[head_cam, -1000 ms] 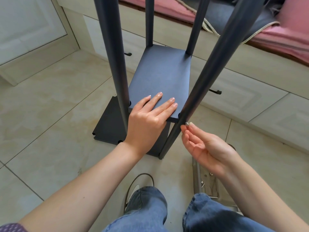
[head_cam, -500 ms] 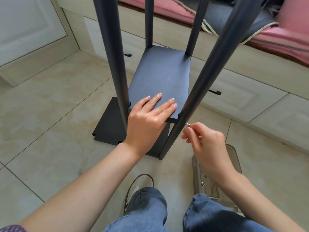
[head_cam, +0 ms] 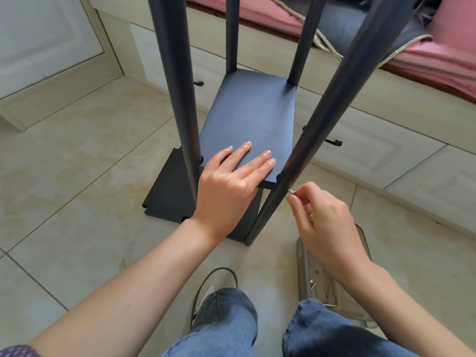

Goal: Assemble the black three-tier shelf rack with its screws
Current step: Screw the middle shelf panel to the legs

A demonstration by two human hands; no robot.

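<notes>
The black rack stands on the tiled floor with several dark round posts rising past the camera. Its middle shelf board [head_cam: 247, 117] sits between the posts, and a lower board [head_cam: 167, 197] lies on the floor beneath. My left hand [head_cam: 231, 181] lies flat on the near edge of the middle shelf, fingers straight. My right hand [head_cam: 324, 222] pinches a small silver screw [head_cam: 291, 191] against the near right post [head_cam: 309, 140], just below the shelf corner.
A clear plastic tray [head_cam: 306, 266] with loose hardware sits on the floor under my right forearm. My jeans and a shoe [head_cam: 208, 287] are at the bottom. Cream cabinet drawers with dark handles [head_cam: 332, 142] and a pink-cushioned bench [head_cam: 438, 55] stand behind the rack.
My right hand turned over from palm-up to knuckles-up while keeping the screw at the post. My left hand stayed flat on the shelf.
</notes>
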